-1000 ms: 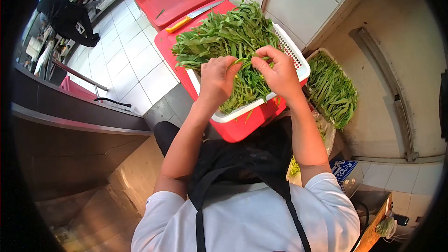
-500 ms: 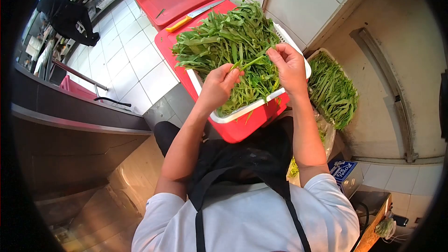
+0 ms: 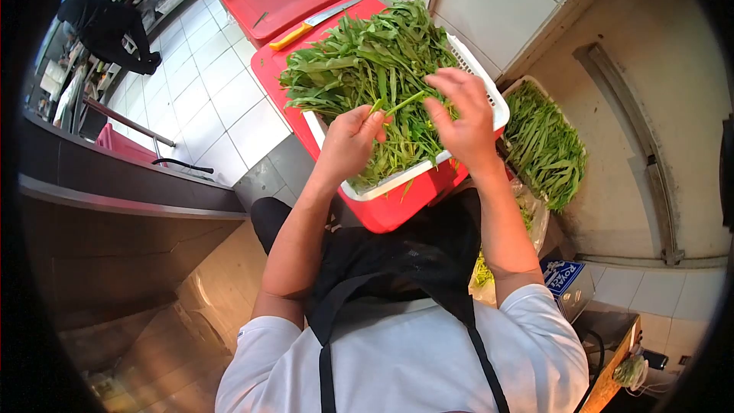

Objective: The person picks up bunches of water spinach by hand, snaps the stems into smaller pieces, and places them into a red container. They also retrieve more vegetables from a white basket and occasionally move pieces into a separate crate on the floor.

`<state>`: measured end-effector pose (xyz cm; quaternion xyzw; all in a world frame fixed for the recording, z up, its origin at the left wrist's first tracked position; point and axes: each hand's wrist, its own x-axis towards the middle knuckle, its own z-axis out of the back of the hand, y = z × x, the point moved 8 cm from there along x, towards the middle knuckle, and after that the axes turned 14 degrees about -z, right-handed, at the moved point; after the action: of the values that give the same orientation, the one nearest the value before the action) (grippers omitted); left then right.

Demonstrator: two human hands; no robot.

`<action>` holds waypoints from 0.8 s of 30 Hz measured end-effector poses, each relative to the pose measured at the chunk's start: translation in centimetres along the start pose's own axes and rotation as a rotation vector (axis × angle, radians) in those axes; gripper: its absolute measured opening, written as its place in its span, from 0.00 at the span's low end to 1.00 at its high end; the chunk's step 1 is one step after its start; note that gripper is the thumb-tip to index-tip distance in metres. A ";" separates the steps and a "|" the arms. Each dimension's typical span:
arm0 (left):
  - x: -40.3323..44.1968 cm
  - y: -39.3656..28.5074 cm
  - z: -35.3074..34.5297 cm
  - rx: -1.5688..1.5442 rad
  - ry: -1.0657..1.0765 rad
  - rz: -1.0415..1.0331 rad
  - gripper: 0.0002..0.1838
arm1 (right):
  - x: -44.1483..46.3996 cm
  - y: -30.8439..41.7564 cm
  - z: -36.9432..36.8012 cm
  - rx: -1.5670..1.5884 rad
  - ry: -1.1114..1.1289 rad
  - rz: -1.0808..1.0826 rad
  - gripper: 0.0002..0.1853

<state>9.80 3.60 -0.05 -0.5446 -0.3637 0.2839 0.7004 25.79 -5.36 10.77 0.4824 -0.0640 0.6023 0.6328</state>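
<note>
A green vegetable stem (image 3: 405, 103) is pinched in my left hand (image 3: 352, 138), above the front part of the white basket (image 3: 397, 180). Its free end points up and right toward my right hand (image 3: 465, 118). The fingers of that hand are spread and slightly blurred, with nothing seen in them. Long leafy greens (image 3: 375, 53) are heaped in the basket under both hands, the leaves piled thickest at the back. The basket rests on a red lid or board (image 3: 386, 218).
A yellow-handled knife (image 3: 306, 24) lies on the red surface behind the greens. Another basket of greens (image 3: 539, 141) stands at the right by the wall. A blue-labelled tin (image 3: 566, 283) is near my right elbow. A person in dark clothes (image 3: 107, 23) stands far left.
My right hand has let go of the stem's end and its fingers have spread apart. My left hand keeps hold of the stem, shifted slightly left.
</note>
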 end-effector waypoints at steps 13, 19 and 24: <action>-0.2 -6.4 -1.1 0.811 0.043 -0.638 0.08 | -0.6 1.4 -3.7 -0.105 0.249 0.188 0.08; -0.1 -2.6 -2.4 0.220 0.045 -0.348 0.08 | -1.4 -1.2 -3.5 0.113 0.118 -0.153 0.05; -1.2 -0.1 -3.0 -0.072 0.056 -0.122 0.13 | -2.4 -6.9 0.3 0.372 0.039 -0.643 0.08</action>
<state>11.53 0.94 -0.62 -0.5539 -0.3866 0.2119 0.7063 31.02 -5.93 5.68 0.5731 0.2132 0.3832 0.6923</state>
